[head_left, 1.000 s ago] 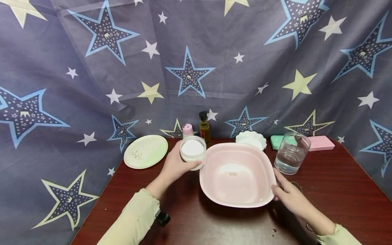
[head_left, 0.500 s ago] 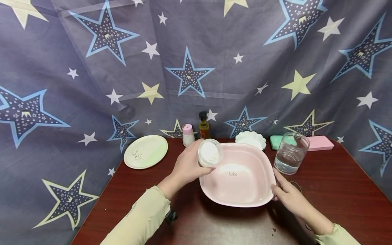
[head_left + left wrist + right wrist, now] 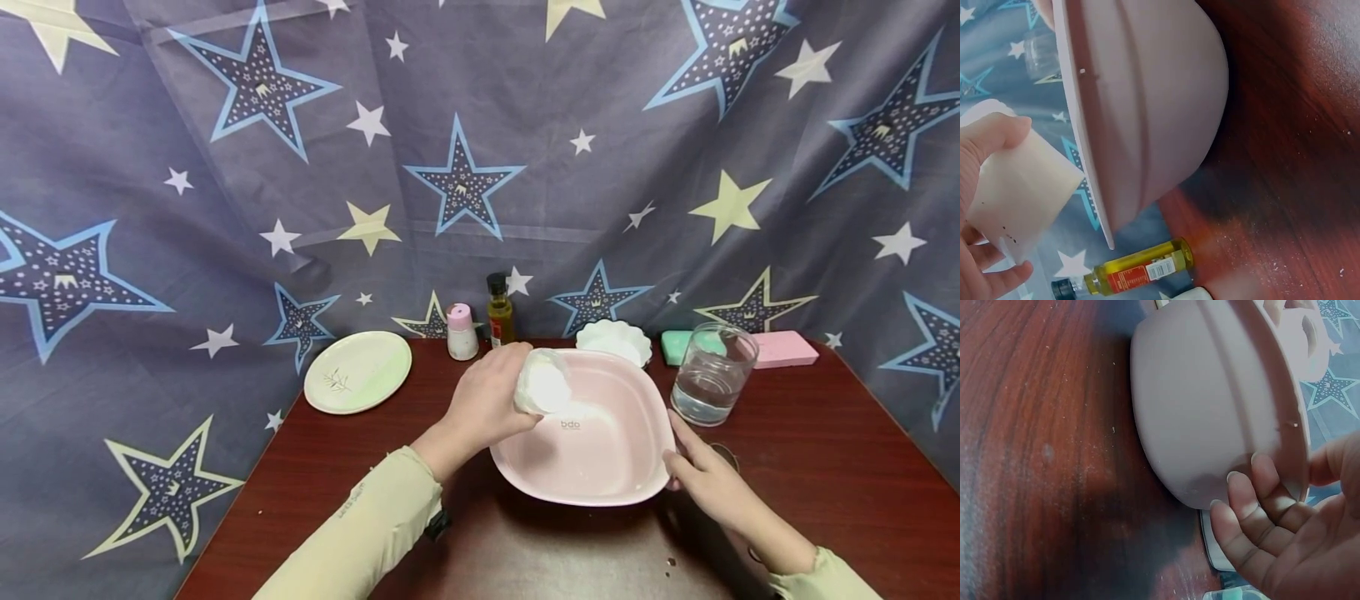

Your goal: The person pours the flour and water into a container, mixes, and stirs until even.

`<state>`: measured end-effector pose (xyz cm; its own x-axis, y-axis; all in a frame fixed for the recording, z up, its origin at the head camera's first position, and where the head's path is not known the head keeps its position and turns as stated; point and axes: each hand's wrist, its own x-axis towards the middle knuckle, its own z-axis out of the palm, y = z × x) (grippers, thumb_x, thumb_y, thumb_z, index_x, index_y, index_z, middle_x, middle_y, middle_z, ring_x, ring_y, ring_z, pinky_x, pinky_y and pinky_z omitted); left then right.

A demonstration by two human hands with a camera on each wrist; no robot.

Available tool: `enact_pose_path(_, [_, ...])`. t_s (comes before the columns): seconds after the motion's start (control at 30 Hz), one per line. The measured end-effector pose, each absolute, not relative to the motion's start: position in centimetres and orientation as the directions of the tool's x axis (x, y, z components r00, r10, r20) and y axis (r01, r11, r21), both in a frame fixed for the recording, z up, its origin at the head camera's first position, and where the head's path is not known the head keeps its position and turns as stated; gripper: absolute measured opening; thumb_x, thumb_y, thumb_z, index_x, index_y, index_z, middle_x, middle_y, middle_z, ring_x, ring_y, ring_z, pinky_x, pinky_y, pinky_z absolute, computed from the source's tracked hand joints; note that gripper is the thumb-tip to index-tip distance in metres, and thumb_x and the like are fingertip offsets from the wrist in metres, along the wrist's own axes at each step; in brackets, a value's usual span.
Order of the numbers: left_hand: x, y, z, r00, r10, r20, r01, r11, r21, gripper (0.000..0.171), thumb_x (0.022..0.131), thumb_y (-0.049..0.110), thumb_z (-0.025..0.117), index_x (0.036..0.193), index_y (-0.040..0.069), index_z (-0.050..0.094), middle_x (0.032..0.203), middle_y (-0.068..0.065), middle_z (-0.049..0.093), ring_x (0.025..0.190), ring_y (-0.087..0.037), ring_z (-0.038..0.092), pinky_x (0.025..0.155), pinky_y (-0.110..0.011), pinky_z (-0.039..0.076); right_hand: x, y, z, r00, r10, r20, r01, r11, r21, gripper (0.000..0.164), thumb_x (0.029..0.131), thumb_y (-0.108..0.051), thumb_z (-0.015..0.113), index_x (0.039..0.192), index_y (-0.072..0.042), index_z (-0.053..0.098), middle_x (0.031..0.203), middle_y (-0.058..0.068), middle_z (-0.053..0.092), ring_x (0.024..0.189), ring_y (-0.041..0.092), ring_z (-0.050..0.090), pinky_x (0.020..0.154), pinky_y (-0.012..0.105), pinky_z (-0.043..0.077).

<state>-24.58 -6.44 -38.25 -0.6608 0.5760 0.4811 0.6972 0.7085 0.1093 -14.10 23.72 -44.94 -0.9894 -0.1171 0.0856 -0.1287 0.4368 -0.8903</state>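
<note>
My left hand (image 3: 487, 396) grips a clear jar of white powder (image 3: 543, 383), thumb on the near side and fingers round the far side. The jar is tilted to the right, its mouth over the left part of a pink basin (image 3: 600, 467). In the left wrist view the white-filled jar (image 3: 1025, 181) leans beside the basin's rim (image 3: 1075, 125). My right hand (image 3: 701, 471) holds the basin's right rim. In the right wrist view its thumb is at the rim and its fingers (image 3: 1244, 494) lie on the outer wall. Whether powder is falling cannot be made out.
Behind the basin stand a pink-capped shaker (image 3: 462, 333), an oil bottle (image 3: 500, 317) and a scalloped white dish (image 3: 615, 340). A plate (image 3: 358, 372) lies left. At right are a glass of water (image 3: 708, 387), a green block (image 3: 675, 347) and a pink block (image 3: 786, 350).
My left hand has carried the jar rightward from beside the basin to over its left part, tipping it from nearly upright to tilted. The right hand and basin have stayed in place.
</note>
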Motion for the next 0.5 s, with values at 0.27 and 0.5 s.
enact_pose_path(0.27, [-24.84,-5.8,-38.68,-0.601,0.633,0.487,0.685,0.722,-0.094,0.089,0.063,0.041,0.085,0.136,0.004,0.048,0.132,-0.01,0.055,0.124,-0.025,0.05,0.101,-0.039,0.042,-14.16,23.72,-44.99,-0.988,-0.124,0.098,-0.141,0.421,-0.896,0.059,0.099,-0.001,0.047,0.15,0.011,0.017,0.078,0.007,0.053,0.065,0.011,0.051,0.06,0.025,0.044])
enact_pose_path(0.5, [-24.95,-5.47,-38.77,-0.572,0.662,0.483,0.67,0.717,-0.19,0.087,0.064,0.039,0.084,0.135,0.005,0.047,0.13,-0.01,0.054,0.123,-0.027,0.049,0.098,-0.041,0.043,-14.19,23.73,-45.11,-0.986,-0.127,0.109,-0.152,0.399,-0.904,0.059,0.1,0.0,0.046,0.15,0.011,0.016,0.08,0.007,0.053,0.065,0.012,0.051,0.059,0.026,0.044])
